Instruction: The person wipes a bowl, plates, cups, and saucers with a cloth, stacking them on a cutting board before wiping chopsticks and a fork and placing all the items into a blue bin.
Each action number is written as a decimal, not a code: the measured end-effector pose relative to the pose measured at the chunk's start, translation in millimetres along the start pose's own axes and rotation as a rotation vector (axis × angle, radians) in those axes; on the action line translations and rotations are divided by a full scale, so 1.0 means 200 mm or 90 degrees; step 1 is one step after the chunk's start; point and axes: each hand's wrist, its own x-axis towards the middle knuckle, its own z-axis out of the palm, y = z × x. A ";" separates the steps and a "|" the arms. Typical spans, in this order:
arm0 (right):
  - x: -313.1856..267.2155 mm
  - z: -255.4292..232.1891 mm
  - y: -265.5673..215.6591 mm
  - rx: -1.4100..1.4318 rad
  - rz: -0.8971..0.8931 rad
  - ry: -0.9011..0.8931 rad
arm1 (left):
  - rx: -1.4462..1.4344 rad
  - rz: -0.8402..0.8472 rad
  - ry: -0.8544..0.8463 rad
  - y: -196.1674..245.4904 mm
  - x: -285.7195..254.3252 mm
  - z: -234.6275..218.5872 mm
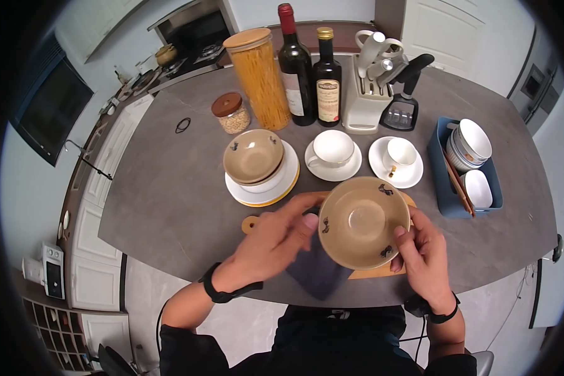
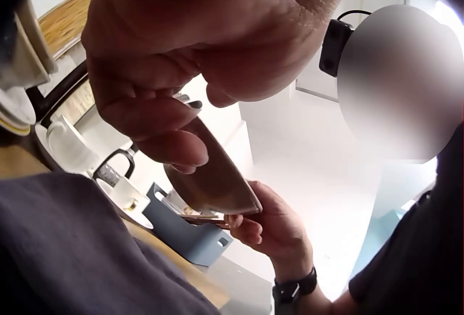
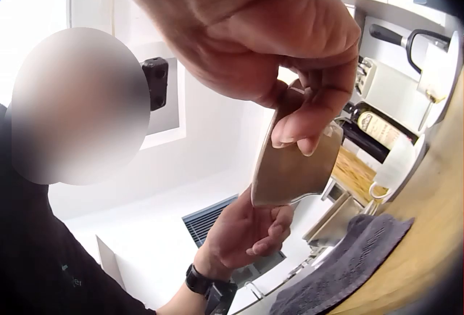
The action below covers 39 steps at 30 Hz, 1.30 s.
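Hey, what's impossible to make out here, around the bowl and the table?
Underside of the round beige ceramic bowl: faces away in the head view, roughly edge-on in the wrist views.
Light wooden board beneath the dark grey fabric cloth: covered, head view.
Floor of the blue rectangular plastic bin: hidden by white bowls and other contents, head view.
Small print on the gold-capped dark glass bottle: too small, head view.

Held bowl [image 1: 365,241] tan, dark motifs [image 1: 386,189] inside; cloth [image 1: 321,271] dark grey-blue; worktop [image 1: 163,188] grey; bin [image 1: 445,182] blue; knife block [image 1: 361,106] cream; wine bottle [image 1: 299,75] dark, red top [image 1: 286,20], pale label [image 1: 294,93]; pasta [image 1: 263,88] yellow, jar lid [image 1: 247,37] tan; sleeves [image 1: 188,351] black
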 end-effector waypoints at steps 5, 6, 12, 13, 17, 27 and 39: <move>-0.04 0.08 -0.04 -0.046 -0.085 -0.004 | -0.063 -0.083 -0.053 0.03 -0.03 -0.01; -0.04 0.08 -0.07 -0.062 -0.077 -0.019 | -0.059 -0.077 -0.045 0.03 -0.04 -0.01; -0.05 0.08 0.00 0.039 -0.149 -0.003 | -0.106 -0.122 0.066 0.05 -0.03 -0.16; -0.04 0.07 0.01 0.040 -0.152 -0.004 | -0.103 -0.120 0.068 0.04 -0.02 -0.21; -0.05 0.03 0.07 0.007 -0.077 -0.025 | -0.027 -0.105 0.236 -0.04 0.06 -0.47; -0.04 0.01 0.13 0.006 -0.036 0.018 | -0.010 -0.198 0.246 -0.26 0.19 -0.68; 0.11 0.08 0.20 -0.247 -0.112 -0.096 | 0.058 -0.164 0.290 -0.32 0.16 -0.68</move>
